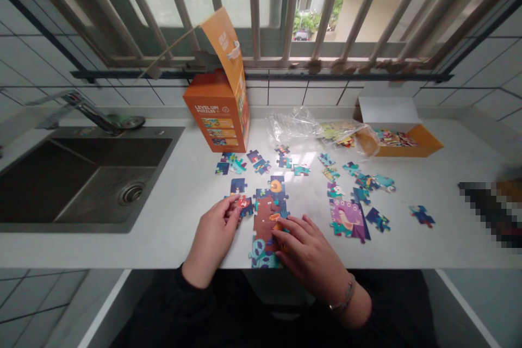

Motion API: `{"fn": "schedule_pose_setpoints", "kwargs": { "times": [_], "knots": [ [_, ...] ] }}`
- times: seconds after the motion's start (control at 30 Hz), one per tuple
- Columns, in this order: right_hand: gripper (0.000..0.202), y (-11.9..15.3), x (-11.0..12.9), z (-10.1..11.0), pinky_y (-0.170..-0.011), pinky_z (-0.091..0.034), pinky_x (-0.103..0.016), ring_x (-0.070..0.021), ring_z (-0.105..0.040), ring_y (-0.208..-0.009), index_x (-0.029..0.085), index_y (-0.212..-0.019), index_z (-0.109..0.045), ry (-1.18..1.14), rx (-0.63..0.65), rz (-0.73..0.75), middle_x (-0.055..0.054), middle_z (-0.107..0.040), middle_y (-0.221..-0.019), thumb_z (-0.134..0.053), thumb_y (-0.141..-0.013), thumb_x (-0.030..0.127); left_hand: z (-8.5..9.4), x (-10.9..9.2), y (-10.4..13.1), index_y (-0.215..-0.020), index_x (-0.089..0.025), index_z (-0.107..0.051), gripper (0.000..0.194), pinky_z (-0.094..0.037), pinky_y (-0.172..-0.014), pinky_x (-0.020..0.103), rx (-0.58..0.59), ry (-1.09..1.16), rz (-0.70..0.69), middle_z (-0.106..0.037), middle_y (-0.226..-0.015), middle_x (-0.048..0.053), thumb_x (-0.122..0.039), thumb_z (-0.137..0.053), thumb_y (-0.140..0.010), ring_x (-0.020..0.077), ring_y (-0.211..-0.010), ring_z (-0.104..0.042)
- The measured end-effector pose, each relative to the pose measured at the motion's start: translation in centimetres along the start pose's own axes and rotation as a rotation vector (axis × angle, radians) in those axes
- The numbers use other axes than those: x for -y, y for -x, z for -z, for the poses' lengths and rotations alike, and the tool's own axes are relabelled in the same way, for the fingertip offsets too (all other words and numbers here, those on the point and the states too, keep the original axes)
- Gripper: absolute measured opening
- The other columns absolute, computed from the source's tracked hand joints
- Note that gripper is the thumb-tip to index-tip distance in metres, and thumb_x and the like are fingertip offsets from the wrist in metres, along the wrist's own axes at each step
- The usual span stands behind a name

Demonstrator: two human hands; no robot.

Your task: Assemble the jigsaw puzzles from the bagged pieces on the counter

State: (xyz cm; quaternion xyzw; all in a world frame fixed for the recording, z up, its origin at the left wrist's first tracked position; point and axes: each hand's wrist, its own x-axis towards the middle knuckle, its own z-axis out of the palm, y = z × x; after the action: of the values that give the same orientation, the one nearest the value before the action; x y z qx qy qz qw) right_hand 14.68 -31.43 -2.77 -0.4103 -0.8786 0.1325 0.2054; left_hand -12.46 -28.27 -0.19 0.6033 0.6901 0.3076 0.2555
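On the white counter, a joined section of puzzle with a brown figure lies between my hands. My left hand pinches a dark blue and red puzzle piece at the section's upper left edge. My right hand rests over the section's right side, fingers spread and touching it; whether a loose piece lies beneath them is hidden. A blue piece lies just above my left hand. To the right is a joined purple section, with a dark blue piece beside it.
An orange puzzle box stands open at the back. Clear plastic and a bag of pieces lie right of it, near an open box of pieces. Several loose pieces are scattered around. A sink is at left.
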Motion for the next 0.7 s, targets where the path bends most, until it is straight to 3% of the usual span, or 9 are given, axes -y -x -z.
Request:
{"fn": "schedule_pose_setpoints", "kwargs": {
  "times": [0.2, 0.4, 0.6, 0.7],
  "knots": [
    [0.036, 0.1, -0.3, -0.1, -0.126, -0.042, -0.062, -0.0309, -0.06, -0.142, 0.029, -0.14, -0.064, -0.007, -0.03, 0.006, -0.008, -0.066, -0.154, -0.065, -0.104, 0.025, 0.8, 0.5, -1.7, -0.133, -0.023, -0.077, 0.04, -0.062, -0.102, 0.042, 0.025, -0.064, -0.045, -0.08, -0.133, 0.009, -0.041, -0.057, -0.102, 0.0277, -0.111, -0.078],
    [0.035, 0.0, -0.1, 0.0, -0.125, -0.043, -0.059, -0.0297, -0.062, -0.14, 0.029, -0.138, -0.066, -0.006, -0.056, 0.005, -0.008, -0.069, -0.149, -0.064, -0.104, 0.025, 1.2, 0.5, -0.6, -0.137, -0.025, -0.075, 0.045, -0.066, -0.082, 0.039, 0.177, 0.034, 0.075, -0.083, -0.124, 0.006, -0.049, -0.057, -0.104, 0.0226, -0.079, -0.079],
    [0.033, 0.0, -0.2, -0.3, -0.126, -0.042, -0.059, -0.0296, -0.061, -0.139, 0.029, -0.137, -0.066, -0.006, -0.068, 0.002, -0.007, -0.069, -0.149, -0.064, -0.104, 0.024, 0.2, 0.4, 0.0, -0.13, -0.024, -0.078, 0.035, -0.061, -0.104, 0.042, 0.097, -0.079, -0.062, -0.082, -0.128, 0.008, -0.036, -0.059, -0.103, 0.0269, -0.113, -0.078],
    [0.035, 0.0, -0.2, -0.3, -0.126, -0.042, -0.06, -0.0296, -0.061, -0.14, 0.029, -0.138, -0.065, -0.014, -0.059, 0.002, -0.006, -0.069, -0.149, -0.064, -0.104, 0.024, 0.0, 0.3, -0.2, -0.128, -0.023, -0.078, 0.033, -0.06, -0.106, 0.042, 0.077, -0.14, -0.119, -0.081, -0.127, 0.008, -0.033, -0.057, -0.104, 0.0268, -0.115, -0.077]
  ]
}}
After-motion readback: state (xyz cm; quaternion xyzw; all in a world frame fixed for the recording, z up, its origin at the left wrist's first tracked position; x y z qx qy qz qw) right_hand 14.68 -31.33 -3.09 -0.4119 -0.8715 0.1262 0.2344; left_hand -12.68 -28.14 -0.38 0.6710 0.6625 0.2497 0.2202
